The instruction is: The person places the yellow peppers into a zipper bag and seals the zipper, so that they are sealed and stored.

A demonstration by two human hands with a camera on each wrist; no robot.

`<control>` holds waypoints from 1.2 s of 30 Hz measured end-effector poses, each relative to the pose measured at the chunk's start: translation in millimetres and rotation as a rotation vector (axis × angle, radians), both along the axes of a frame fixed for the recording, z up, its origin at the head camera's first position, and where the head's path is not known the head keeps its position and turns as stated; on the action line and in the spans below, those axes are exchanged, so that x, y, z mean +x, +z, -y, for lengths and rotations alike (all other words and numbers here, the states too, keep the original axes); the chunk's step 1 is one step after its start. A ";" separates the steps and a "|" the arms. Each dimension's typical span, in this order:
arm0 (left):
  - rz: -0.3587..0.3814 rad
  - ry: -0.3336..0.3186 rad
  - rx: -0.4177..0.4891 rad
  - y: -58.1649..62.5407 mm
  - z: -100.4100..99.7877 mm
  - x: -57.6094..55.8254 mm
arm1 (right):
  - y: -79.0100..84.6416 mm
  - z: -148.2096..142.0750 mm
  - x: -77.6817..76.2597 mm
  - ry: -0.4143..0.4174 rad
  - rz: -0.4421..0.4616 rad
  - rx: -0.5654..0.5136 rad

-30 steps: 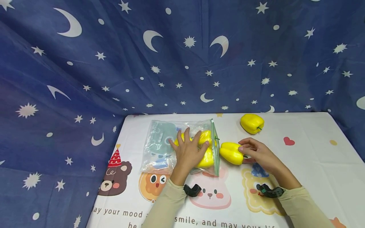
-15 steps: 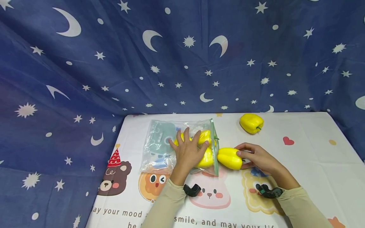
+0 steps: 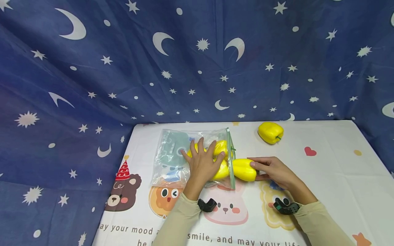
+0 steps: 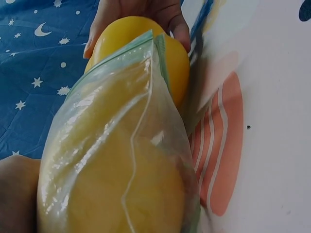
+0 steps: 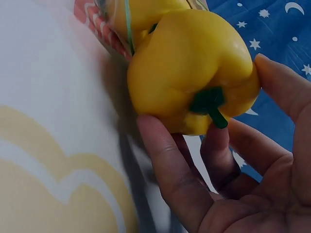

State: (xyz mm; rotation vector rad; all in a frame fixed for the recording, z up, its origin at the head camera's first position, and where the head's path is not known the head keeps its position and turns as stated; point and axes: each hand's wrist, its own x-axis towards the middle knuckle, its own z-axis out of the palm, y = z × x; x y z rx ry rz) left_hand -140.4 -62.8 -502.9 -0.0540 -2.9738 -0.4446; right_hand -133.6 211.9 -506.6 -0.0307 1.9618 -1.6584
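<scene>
A clear zip bag (image 3: 160, 172) with a green-edged mouth lies flat, several yellow bell peppers (image 3: 221, 172) inside it. My left hand (image 3: 201, 165) rests on top of the bag with its fingers spread. My right hand (image 3: 274, 170) grips another yellow bell pepper (image 3: 244, 169) between thumb and fingers at its stem end. That pepper's blunt end is against the bag's mouth; whether it is inside cannot be told. In the right wrist view, its green stem (image 5: 210, 103) points back at my palm. The left wrist view has the bag's green seal (image 4: 116, 56) in front of it.
One more yellow bell pepper (image 3: 271, 132) lies alone toward the back right of the white printed tablecloth (image 3: 332, 177). Behind the table hangs a dark blue curtain (image 3: 197, 99) with moons and stars.
My right hand has brought the held bell pepper left and slightly nearer me, up against the bag's mouth. The left hand has stayed in place on the bag.
</scene>
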 end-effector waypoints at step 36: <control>-0.007 -0.027 0.045 2.8 -2.3 2.1 | -13.9 25.5 -7.8 -0.133 0.025 -0.171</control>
